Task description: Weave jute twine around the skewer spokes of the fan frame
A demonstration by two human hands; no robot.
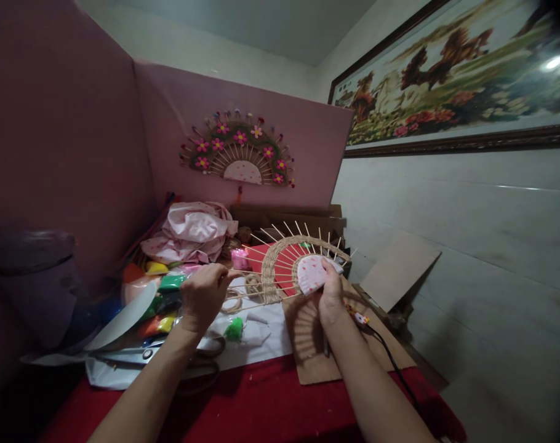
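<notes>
My right hand (pixel 332 296) grips a half-round hand fan at its white, red-spotted cloth base (pixel 311 275), thumb on the front. Thin wooden sticks fan out from the base, and a band of woven twine (pixel 271 266) runs across them in an arc. To the left of the fan, my left hand (pixel 202 296) is closed in a pinch near the stick ends. Whatever lies between its fingers is too thin to make out. Behind the fan lies a small coil of twine (pixel 253 284).
Scissors (pixel 146 355) and colourful clay packets (pixel 172 282) lie on the left, before crumpled pink cloth (pixel 197 231). A cardboard sheet (pixel 308 363) with a black cable (pixel 391 354) is at right on the red tablecloth (pixel 256 400). A flower-decorated fan (pixel 238 151) hangs on the pink board behind.
</notes>
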